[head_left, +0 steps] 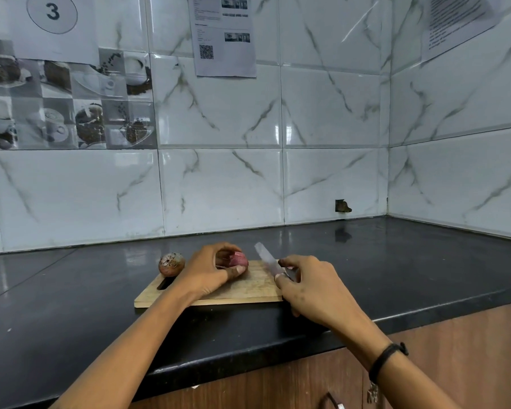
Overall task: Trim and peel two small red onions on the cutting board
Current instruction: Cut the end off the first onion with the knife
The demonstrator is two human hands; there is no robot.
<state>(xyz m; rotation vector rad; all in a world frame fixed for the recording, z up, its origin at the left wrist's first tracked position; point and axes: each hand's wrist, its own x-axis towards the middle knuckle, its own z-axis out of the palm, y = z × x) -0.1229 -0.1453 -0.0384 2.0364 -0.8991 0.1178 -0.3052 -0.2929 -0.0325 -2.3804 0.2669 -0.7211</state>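
Observation:
A wooden cutting board (248,290) lies on the black counter near its front edge. My left hand (210,270) grips a small red onion (239,259) on the board, fingers curled over its top and thumb at its front. A second onion (171,263), brown and with its skin on, sits at the board's back left corner. My right hand (310,286) holds a knife (267,259) by the handle at the board's right end. The blade is blurred, points up and away, and stands just right of the held onion without touching it.
The black counter (396,261) runs into a tiled corner at the right. A small broken hole (342,206) shows in the wall tile above the counter. Wooden cabinet fronts (455,349) lie below the counter edge.

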